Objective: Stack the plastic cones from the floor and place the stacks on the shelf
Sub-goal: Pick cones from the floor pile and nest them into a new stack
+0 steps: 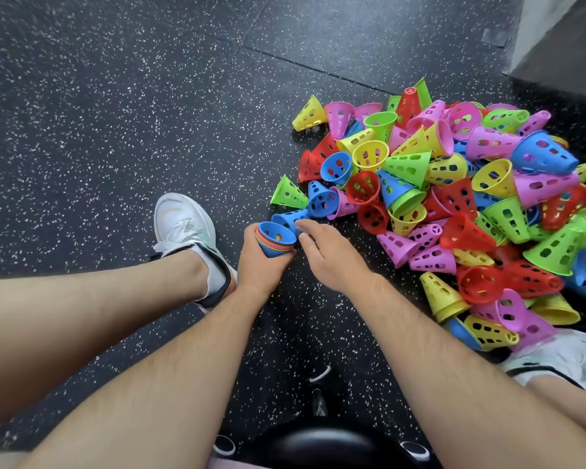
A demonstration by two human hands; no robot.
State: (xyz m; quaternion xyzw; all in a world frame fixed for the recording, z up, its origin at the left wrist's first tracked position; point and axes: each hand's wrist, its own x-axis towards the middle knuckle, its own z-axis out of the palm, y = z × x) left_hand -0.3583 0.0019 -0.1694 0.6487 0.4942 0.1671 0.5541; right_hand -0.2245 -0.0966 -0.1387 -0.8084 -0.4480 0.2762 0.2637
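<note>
left fingers (250,235) clench the stack (275,241); right fingers (308,227) pinch a blue cone (289,217) on the floor (149,130). skewed entry could jam it.

Black rubber floor w/ white speckles (99,113) fills most of frame. Tile seams (285,59) run diagonally across top. Pale grey flat panel (562,38) upper right corner. Light soft, even.

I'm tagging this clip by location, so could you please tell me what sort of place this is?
Probably a gym or sports hall: black speckled rubber floor tiles, a pile of bright perforated plastic training cones, and a white running shoe. The left hand holds a stack of cones.
</note>
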